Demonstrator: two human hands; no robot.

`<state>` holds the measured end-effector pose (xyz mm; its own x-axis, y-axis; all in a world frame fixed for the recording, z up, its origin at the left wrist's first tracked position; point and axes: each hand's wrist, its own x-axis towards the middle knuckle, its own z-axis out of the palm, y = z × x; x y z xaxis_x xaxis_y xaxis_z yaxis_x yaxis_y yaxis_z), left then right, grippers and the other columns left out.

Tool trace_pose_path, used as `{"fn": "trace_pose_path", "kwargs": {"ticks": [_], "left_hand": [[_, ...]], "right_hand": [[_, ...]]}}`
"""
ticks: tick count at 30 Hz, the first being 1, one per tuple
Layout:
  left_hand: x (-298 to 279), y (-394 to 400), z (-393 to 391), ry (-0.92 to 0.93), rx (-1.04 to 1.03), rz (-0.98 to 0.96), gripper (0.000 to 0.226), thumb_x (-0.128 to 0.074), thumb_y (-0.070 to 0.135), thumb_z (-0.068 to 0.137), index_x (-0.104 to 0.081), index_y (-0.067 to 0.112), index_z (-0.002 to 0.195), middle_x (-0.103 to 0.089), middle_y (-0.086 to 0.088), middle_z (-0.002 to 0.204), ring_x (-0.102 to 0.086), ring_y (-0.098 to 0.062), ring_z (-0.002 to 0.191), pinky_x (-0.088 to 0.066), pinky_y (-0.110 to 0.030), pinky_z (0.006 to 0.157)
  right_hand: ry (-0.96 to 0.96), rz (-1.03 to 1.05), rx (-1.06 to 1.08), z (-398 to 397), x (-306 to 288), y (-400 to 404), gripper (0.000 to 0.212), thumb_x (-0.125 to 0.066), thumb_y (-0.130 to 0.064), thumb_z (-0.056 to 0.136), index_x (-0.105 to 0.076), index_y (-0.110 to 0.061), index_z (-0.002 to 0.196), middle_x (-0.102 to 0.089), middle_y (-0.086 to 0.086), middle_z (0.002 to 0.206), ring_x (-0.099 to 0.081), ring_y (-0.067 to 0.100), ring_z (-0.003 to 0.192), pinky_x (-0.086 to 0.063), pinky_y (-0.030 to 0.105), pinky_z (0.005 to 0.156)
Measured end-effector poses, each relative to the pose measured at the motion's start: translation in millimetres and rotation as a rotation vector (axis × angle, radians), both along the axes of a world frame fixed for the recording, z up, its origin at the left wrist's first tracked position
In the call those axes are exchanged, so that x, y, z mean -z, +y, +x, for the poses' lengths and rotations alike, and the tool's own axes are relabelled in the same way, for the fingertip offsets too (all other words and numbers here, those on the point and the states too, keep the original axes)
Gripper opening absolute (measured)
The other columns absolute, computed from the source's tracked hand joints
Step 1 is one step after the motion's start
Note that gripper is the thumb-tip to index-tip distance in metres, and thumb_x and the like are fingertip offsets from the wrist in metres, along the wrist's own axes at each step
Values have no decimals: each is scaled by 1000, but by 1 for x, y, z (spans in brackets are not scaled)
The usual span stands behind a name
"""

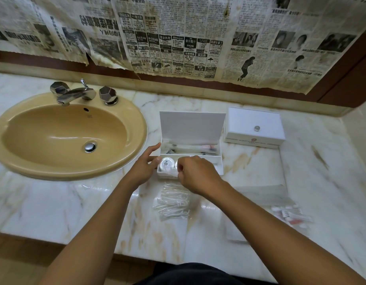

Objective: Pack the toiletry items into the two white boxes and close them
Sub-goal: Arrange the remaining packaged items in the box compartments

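Observation:
An open white box stands on the marble counter with its lid upright. Its back compartment holds wrapped toothbrush packets. A round white wrapped soap lies in the front left compartment. My left hand rests with relaxed fingers against the box's left side. My right hand is curled over the front compartment and pinches a second round white item, mostly hidden by its fingers. A second white box, closed, with a small round knob, sits to the right.
A tan sink with a chrome tap lies to the left. Clear packets of plastic picks lie in front of the open box. More wrapped items and a clear sleeve lie at the right. Newspaper covers the wall.

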<state>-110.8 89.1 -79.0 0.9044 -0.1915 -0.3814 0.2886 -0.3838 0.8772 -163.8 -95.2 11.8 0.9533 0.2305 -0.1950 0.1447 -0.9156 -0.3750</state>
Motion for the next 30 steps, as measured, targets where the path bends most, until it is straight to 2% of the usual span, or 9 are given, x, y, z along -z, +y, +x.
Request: {"fn": "trace_pose_path", "kwargs": {"ticks": [3,9,16,22,25,26,27,28,30], "left_hand": [[0,0,0,3,-9,5,38,-52,40,99,-43,61,129,-66,3,121,-63,-19,109,-44,-49,105],[-2,-1,0,10,-5,0,40,-51,40,99,-41,56,134,-65,2,121,-61,-17,108,-43,-48,107],[-3,-1,-1,12,3,-1,40,-50,38,100,-40,58,133,-64,0,123,-58,-19,115,-41,-48,108],[-4,-1,-1,21,1,3,40,-50,38,100,-41,57,134,-64,3,122,-59,-18,113,-42,-48,108],[-5,-1,-1,23,-4,-5,40,-50,38,100,-41,58,133,-63,3,122,-60,-18,112,-42,-47,108],[-6,-1,-2,25,-5,-7,40,-50,38,100,-41,58,133,-63,3,122,-60,-17,112,-42,-47,108],[-6,-1,-2,27,-6,-9,40,-50,38,100,-41,57,134,-63,2,123,-61,-16,111,-42,-47,107],[-6,-2,-2,27,-7,-11,40,-50,37,100,-40,57,134,-63,2,123,-61,-16,110,-42,-47,107],[-6,-1,-2,25,-6,-11,40,-50,37,100,-40,57,134,-63,2,123,-61,-15,110,-43,-47,107]], "right_hand": [[57,46,43,9,0,-9,19,-47,-10,85,-64,-15,92,-65,7,95,-59,29,89,-49,34,71],[38,55,127,20,1,-29,24,-49,-5,87,-67,-19,95,-66,3,99,-59,24,91,-47,30,73],[32,-77,239,31,-6,-57,30,-49,4,83,-69,-12,97,-65,8,99,-62,29,87,-50,32,71],[149,-174,204,34,10,-58,27,-51,9,82,-68,-5,98,-61,12,101,-62,28,85,-52,32,71],[240,-165,152,37,22,-52,20,-52,8,83,-66,-3,91,-62,13,104,-62,26,95,-51,28,73],[269,-181,135,37,24,-51,16,-51,7,84,-61,-4,79,-61,13,94,-61,24,93,-50,27,69],[298,-199,130,37,26,-49,24,-49,7,85,-49,-7,65,-54,11,78,-59,21,80,-45,25,60],[322,-211,118,37,26,-48,34,-46,8,85,-36,-11,59,-43,9,66,-49,17,64,-36,22,51],[352,-207,123,37,24,-46,40,-43,8,86,-27,-16,58,-31,3,61,-32,13,52,-23,22,45]]}}
